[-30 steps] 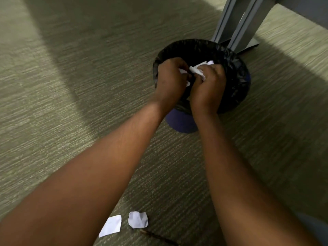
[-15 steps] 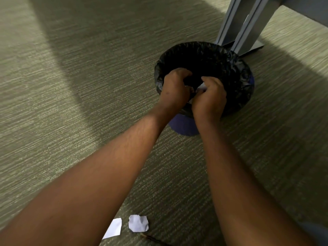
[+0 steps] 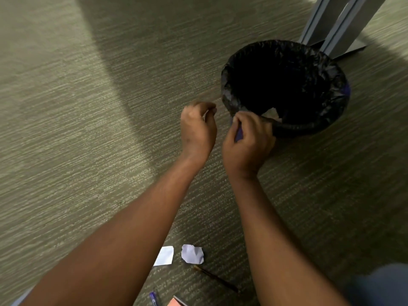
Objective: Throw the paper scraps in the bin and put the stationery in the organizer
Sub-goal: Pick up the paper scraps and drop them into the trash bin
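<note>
In the head view, a round bin lined with a crinkled black plastic bag [image 3: 287, 89] is seen standing on a grey-green ribbed carpet floor [image 3: 88, 129], just in front of a grey metal furniture leg [image 3: 340, 23]. A pale crumpled paper scrap [image 3: 272, 112] is visible inside the bin against its near wall. The left hand [image 3: 197, 131] is held just to the left of the bin, above the carpet; its fingers [image 3: 209, 108] are curled in with the tips drawn together, and whether anything is pinched between them cannot be told. The right hand [image 3: 248, 142] is placed at the bin's near rim, its fingers [image 3: 241, 119] bent and closed loosely; no held object can be made out. On the floor between the forearms, a flat white paper scrap [image 3: 164, 256] and a crumpled white paper scrap [image 3: 192, 253] are lying side by side. A dark pencil [image 3: 216, 278] is lying just beside them, and a blue pen [image 3: 153, 299] is cut off at the bottom edge.
</note>
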`<action>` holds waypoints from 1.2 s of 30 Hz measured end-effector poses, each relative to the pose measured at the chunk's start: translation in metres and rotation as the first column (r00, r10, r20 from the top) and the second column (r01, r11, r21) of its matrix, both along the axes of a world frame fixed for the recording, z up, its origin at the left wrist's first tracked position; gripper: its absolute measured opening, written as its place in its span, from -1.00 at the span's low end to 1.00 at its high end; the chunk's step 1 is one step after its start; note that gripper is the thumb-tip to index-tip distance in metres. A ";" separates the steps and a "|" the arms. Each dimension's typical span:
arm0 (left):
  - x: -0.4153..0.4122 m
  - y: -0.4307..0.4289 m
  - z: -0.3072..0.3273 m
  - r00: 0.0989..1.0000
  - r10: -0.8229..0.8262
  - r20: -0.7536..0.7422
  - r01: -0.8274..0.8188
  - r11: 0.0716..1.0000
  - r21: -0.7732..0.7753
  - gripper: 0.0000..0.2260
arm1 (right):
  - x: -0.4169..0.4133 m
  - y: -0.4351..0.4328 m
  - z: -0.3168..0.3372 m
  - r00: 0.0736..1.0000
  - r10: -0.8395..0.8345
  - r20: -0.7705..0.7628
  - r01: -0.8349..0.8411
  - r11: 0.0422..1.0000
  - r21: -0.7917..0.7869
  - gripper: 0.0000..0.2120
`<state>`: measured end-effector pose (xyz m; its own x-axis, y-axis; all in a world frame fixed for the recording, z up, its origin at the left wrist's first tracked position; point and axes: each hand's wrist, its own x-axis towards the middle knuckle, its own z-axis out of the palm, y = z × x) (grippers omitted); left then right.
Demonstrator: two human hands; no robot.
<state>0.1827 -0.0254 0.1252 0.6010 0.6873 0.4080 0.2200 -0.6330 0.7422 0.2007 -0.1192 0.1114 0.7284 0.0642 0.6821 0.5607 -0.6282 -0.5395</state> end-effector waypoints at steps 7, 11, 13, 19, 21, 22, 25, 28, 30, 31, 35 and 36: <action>-0.062 0.011 -0.045 0.977 0.065 -0.205 -0.076 0.996 -0.046 -0.87 | -0.066 0.010 -0.049 0.963 0.096 -0.253 -0.126 0.986 -0.106 -0.92; -0.107 0.018 -0.083 0.867 0.129 -0.481 -0.224 0.964 -0.144 -0.78 | -0.100 0.016 -0.076 0.804 0.015 -0.594 -0.184 0.957 -0.225 -0.86; -0.132 0.024 -0.102 0.718 0.152 -0.679 -0.324 0.937 -0.133 -0.68 | -0.116 0.015 -0.090 0.690 -0.086 -0.719 -0.238 0.911 -0.337 -0.70; -0.206 0.033 -0.144 0.319 0.133 -0.938 -0.602 0.793 -0.093 -0.39 | -0.158 0.001 -0.130 0.387 -0.269 -0.882 -0.445 0.783 -0.434 -0.35; -0.217 0.031 -0.145 0.221 0.087 -0.971 -0.687 0.721 -0.091 -0.21 | -0.169 -0.005 -0.142 0.297 -0.275 -0.914 -0.453 0.803 -0.389 -0.36; -0.222 0.031 -0.152 0.187 0.049 -0.981 -0.726 0.679 -0.105 -0.11 | -0.174 -0.008 -0.146 0.264 -0.251 -0.931 -0.446 0.824 -0.348 -0.39; -0.239 0.034 -0.169 0.141 -0.074 -0.987 -0.799 0.580 -0.158 0.23 | -0.187 -0.015 -0.157 0.198 -0.309 -0.930 -0.490 0.791 -0.367 -0.42; -0.251 0.040 -0.199 0.216 -0.183 -0.959 -0.797 0.534 -0.281 0.13 | -0.194 -0.017 -0.162 0.194 -0.453 -0.870 -0.605 0.642 -0.470 -0.30; -0.255 0.043 -0.221 0.214 -0.197 -0.957 -0.803 0.523 -0.287 0.19 | -0.199 -0.019 -0.166 0.163 -0.461 -0.872 -0.638 0.625 -0.450 -0.20; -0.255 0.043 -0.224 0.215 -0.198 -0.956 -0.812 0.508 -0.288 0.23 | -0.202 -0.021 -0.171 0.159 -0.457 -0.875 -0.650 0.619 -0.441 -0.18; -0.250 0.032 -0.203 0.225 -0.167 -0.960 -0.829 0.485 -0.279 0.06 | -0.210 -0.027 -0.175 0.250 -0.456 -0.854 -0.676 0.549 -0.491 -0.28; -0.249 0.032 -0.203 0.227 -0.184 -0.956 -0.806 0.516 -0.291 -0.04 | -0.212 -0.027 -0.174 0.275 -0.455 -0.847 -0.678 0.533 -0.506 -0.30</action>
